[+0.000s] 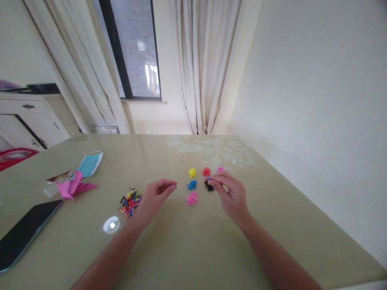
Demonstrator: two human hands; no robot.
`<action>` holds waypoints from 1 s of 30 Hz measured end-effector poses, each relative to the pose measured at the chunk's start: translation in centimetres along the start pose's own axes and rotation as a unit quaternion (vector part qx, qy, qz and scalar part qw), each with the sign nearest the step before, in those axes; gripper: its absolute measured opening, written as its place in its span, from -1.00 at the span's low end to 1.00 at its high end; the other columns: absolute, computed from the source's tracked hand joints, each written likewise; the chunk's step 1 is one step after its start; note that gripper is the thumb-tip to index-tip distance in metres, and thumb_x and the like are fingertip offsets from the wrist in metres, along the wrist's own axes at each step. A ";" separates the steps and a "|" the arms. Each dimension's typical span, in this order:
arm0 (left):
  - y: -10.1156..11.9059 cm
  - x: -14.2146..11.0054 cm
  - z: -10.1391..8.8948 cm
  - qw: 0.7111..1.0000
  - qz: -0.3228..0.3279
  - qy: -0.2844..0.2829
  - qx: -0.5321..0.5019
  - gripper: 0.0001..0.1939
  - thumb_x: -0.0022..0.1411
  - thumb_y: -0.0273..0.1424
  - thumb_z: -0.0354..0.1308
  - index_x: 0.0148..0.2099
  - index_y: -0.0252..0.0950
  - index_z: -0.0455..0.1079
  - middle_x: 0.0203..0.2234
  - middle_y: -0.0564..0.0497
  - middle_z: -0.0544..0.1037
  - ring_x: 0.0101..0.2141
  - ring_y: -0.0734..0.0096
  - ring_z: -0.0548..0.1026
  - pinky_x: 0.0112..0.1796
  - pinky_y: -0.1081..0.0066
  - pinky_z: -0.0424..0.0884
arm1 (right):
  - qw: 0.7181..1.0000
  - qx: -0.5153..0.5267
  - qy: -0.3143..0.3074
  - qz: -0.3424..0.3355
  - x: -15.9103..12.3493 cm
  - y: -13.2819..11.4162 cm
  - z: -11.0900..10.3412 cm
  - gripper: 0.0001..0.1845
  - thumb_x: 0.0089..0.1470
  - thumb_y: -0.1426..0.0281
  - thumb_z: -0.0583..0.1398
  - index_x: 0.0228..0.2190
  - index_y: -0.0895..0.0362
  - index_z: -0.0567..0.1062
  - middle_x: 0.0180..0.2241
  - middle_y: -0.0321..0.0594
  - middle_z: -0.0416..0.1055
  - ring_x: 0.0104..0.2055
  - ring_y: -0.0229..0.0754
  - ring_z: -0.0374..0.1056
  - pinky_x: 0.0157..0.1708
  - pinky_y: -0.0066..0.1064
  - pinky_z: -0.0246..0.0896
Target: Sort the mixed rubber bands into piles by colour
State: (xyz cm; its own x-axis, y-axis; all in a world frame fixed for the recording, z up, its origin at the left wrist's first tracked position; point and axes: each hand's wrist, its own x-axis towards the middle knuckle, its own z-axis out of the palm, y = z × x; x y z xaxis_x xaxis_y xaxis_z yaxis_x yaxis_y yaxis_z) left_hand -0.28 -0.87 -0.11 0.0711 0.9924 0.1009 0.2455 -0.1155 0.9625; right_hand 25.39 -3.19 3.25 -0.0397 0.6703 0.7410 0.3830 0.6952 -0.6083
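Observation:
My left hand (157, 197) is closed in a pinch, with a tiny blue bit showing at its fingertips, probably a rubber band. It hovers right of a mixed heap of small coloured rubber bands (130, 204), partly covering it. My right hand (231, 193) pinches a blue rubber band (208, 178) above the sorted piles. Below its fingers lies a black pile (208, 186), partly hidden. Around it are a red pile (206, 172), a yellow pile (192, 172), a blue pile (192, 185) and a pink pile (192, 198). A pink round item (221, 169) sits behind the right hand.
On the left of the glossy table (193, 249) lie a tablet-like dark device (27, 231), a pink folded-paper figure (75, 186) and a blue face mask (90, 164). A clear dome-like object (111, 225) is near my left forearm. A wall (317, 100) borders the right side.

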 end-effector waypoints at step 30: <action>-0.9 -0.1 0.0 0.999 -0.010 0.008 -0.044 -0.66 0.06 -0.13 0.39 -0.23 -0.29 0.64 -0.35 -0.07 0.71 -0.32 0.31 0.62 -0.23 0.39 0.52 | 0.790 -0.377 -0.480 -0.060 5.5 5.8 3.9 -0.81 0.28 0.32 0.29 -0.22 0.14 0.69 -0.17 -0.06 0.60 -0.10 -0.04 0.49 -0.16 -0.34 0.19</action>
State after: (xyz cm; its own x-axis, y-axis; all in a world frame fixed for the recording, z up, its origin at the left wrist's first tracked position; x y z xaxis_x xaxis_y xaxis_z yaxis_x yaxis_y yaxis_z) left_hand -0.48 -0.90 -1.02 0.0522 0.9950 0.0849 0.1614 -0.0923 0.9826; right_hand 23.82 5.56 2.67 -0.6608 0.7505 0.0037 0.7493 0.6595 0.0600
